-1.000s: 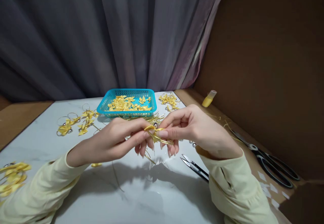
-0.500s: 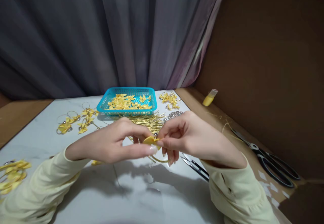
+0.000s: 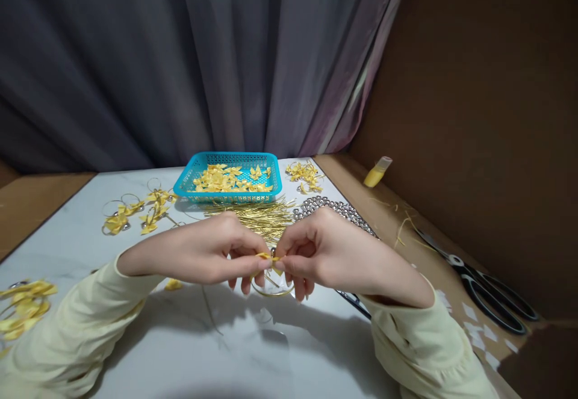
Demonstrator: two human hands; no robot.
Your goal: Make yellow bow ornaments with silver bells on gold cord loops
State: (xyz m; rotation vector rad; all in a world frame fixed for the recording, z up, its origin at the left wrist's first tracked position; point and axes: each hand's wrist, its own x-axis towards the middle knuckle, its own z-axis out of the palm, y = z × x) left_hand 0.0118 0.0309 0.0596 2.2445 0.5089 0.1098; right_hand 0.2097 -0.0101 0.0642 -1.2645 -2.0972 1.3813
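Between my two hands is a yellow ribbon bow (image 3: 276,262) with a small silver bell (image 3: 273,251) above it and a gold wire ring (image 3: 272,294) hanging below. My left hand (image 3: 212,251) pinches the bow's left side between thumb and forefinger. From the other side my right hand (image 3: 318,251) pinches it too, the fingertips nearly meeting. The fingers hide most of the bow. Just beyond the hands lies a bundle of gold twist ties (image 3: 266,215), and behind my right hand spreads a pile of silver bells (image 3: 332,206).
A blue basket (image 3: 226,197) of yellow bows stands at the back. Bows on wire rings lie in groups at left (image 3: 156,206), back right (image 3: 304,173) and near left (image 3: 27,306). Scissors (image 3: 478,287), a yellow-filled tube (image 3: 378,172) and white scraps lie right; a dark tool is partly under my right wrist.
My left thumb has closed in on the bow, and both hands have drawn together. The wire ring now hangs more squarely below the fingers. More of the bell pile shows behind my right hand.
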